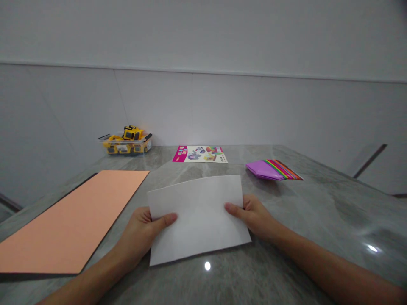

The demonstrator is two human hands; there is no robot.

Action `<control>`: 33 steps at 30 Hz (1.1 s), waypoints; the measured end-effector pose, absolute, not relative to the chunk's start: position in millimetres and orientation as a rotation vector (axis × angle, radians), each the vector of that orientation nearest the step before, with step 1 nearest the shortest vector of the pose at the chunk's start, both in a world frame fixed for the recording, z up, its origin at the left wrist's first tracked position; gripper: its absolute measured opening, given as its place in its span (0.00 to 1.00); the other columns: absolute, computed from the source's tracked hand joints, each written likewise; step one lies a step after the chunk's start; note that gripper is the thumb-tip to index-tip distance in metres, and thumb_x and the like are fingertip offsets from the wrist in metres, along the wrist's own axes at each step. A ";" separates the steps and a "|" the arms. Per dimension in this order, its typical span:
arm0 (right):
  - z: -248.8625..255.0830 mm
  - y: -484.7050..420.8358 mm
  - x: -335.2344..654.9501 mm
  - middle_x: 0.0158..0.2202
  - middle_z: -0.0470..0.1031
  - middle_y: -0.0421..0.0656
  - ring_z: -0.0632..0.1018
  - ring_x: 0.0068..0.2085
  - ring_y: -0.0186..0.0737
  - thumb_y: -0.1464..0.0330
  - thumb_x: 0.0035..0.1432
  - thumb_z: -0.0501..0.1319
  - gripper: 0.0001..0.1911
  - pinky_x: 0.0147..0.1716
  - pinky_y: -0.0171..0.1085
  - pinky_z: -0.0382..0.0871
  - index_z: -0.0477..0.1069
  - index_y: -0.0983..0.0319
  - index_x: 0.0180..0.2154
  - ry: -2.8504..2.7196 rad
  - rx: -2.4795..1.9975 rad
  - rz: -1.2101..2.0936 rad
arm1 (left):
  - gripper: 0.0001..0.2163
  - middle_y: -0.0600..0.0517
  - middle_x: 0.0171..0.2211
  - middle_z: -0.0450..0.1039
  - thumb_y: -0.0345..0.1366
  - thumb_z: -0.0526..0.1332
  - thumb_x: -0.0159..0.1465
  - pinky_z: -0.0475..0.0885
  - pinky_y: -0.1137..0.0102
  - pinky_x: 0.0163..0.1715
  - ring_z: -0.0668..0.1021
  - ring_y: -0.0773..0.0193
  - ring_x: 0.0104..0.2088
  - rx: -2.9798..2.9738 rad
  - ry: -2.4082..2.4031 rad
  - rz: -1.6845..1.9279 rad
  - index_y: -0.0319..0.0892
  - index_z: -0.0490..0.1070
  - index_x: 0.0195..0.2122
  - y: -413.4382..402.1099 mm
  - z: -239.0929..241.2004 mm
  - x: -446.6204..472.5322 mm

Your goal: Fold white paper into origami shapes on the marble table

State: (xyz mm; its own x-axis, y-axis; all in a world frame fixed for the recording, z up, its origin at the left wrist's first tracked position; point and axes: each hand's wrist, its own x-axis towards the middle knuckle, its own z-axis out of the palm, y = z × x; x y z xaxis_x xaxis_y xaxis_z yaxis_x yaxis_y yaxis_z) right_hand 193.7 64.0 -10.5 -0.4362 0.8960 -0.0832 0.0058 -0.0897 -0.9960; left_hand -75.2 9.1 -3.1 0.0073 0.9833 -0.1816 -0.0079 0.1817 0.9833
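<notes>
Between my two hands a blank white sheet of paper is held up over the table, slightly bowed along its top edge. My left hand grips its left side, thumb lying across the front face and the other fingers out of sight behind. On the right side my right hand pinches it the same way, its thumb on the front. The paper's lower edge slants, with the right corner higher than the left.
A large orange sheet lies at left on the grey marbled table. Farther back are a clear tub of yellow toy vehicles, a printed card and a purple pack with rainbow-striped sheets. A white wall stands behind.
</notes>
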 end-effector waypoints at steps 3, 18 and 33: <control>-12.0 65.2 196.8 0.30 0.79 0.45 0.77 0.28 0.37 0.59 0.49 0.67 0.17 0.27 0.33 0.69 0.75 0.67 0.36 -1.438 -0.861 1.736 | 0.10 0.46 0.30 0.80 0.37 0.69 0.52 0.72 0.68 0.25 0.79 0.56 0.27 0.998 1.148 1.085 0.38 0.78 0.34 7.7 -0.5 -76.7; 6.7 43.5 194.4 0.41 0.77 0.50 0.78 0.44 0.45 0.64 0.45 0.70 0.24 0.45 0.41 0.68 0.73 0.66 0.45 -1.554 -0.385 2.330 | 0.26 0.42 0.35 0.79 0.59 0.61 0.52 0.73 0.57 0.41 0.80 0.49 0.39 0.618 0.727 0.812 0.40 0.76 0.38 -12.1 7.8 -70.7; -2.5 70.8 198.0 0.32 0.79 0.48 0.78 0.28 0.41 0.68 0.47 0.66 0.13 0.25 0.36 0.70 0.74 0.66 0.37 -1.388 -1.198 1.696 | 0.23 0.53 0.67 0.43 0.40 0.56 0.63 0.43 0.45 0.61 0.45 0.47 0.66 2.326 1.280 0.532 0.57 0.59 0.60 8.7 -2.5 -84.2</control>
